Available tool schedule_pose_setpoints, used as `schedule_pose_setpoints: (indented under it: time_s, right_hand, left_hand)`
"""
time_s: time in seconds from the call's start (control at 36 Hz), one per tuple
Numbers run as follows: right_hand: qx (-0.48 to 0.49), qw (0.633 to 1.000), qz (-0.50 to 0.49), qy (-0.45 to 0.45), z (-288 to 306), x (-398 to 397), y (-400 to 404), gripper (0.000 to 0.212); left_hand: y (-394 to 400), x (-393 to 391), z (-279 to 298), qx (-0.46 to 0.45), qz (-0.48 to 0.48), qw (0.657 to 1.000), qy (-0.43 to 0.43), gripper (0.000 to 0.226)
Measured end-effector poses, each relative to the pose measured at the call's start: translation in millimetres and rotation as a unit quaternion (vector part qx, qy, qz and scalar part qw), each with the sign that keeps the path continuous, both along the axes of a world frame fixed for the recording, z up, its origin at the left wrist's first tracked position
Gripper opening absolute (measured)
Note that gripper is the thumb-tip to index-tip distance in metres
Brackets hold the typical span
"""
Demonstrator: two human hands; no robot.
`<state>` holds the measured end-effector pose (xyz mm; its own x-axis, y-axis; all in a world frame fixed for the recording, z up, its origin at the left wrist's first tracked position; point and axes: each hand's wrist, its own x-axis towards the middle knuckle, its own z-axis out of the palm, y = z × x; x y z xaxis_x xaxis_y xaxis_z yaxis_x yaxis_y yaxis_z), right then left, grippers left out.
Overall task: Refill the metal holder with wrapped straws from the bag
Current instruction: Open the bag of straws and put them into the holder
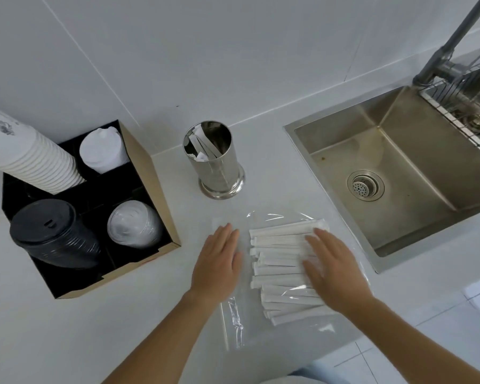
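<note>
A shiny metal holder (215, 159) stands upright on the white counter near the back wall, with a few wrapped straws leaning inside it. In front of it a clear plastic bag (234, 317) lies flat, and a pile of white wrapped straws (279, 261) shows through it. My left hand (218, 261) lies flat, fingers straight, on the bag's left part beside the straws. With its fingers straight, my right hand (331, 268) rests on the bag over the right ends of the straws.
A black and tan organizer (150, 206) at the left holds a stack of white cups, white lids, black lids and clear lids. A steel sink (394, 173) with a faucet and wire rack lies to the right. The counter's front edge runs just below the bag.
</note>
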<state>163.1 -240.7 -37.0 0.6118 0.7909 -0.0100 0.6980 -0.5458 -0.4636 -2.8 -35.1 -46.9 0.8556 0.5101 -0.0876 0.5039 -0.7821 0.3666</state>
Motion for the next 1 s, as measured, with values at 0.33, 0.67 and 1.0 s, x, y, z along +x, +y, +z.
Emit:
schedule_pose_setpoints:
  time_s: [0.33,0.67,1.0]
  right_hand:
    - [-0.183,0.977,0.111,-0.024,-21,1,38,0.065]
    - [-0.191,0.976,0.101,-0.030,-23,3,44,0.066]
    - [-0.172,0.981,0.090,-0.027,-22,0,45,0.069]
  left_hand:
    - [10,19,-18,0.010,0.008,0.988,0.156,0.063]
    - [21,27,-22,0.008,0.018,0.990,0.143,0.066]
    - [62,50,15,-0.010,0.035,0.993,0.114,0.038]
